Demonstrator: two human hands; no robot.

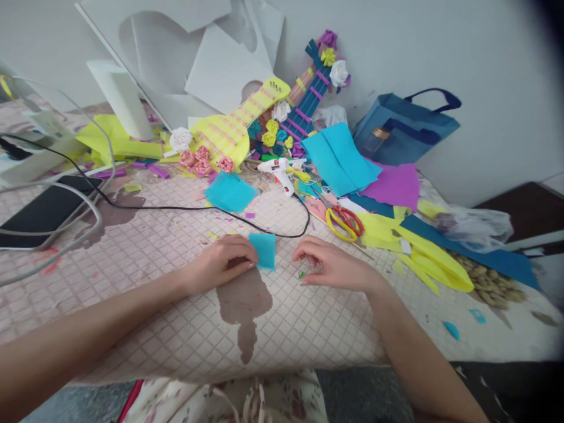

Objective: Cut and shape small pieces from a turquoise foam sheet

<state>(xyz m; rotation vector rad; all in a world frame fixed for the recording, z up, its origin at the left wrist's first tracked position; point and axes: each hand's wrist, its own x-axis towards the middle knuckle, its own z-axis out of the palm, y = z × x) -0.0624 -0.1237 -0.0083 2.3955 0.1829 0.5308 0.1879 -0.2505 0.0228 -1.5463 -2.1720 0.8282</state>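
My left hand (224,261) pinches the left edge of a small blue paper square (265,251) between thumb and fingers, just above the table. Right of the square, and apart from it, my right hand (328,264) has its fingers curved with a gap between thumb and fingertips; nothing shows in it. A small green bit lies by its fingertips. Beyond my hands is a larger blue paper piece (231,191) on the quilted cloth (176,329). A white glue gun (282,174) with a black cable stands behind, and scissors (346,220) with red and yellow handles lie to its right.
Guitar-shaped paper pieces, one yellow (229,129) and one dark blue (308,108), lean at the back with paper flowers. A phone (48,208) and cables lie left. At the right are yellow crepe paper (423,252), peanuts (491,282) and a blue bag (400,132).
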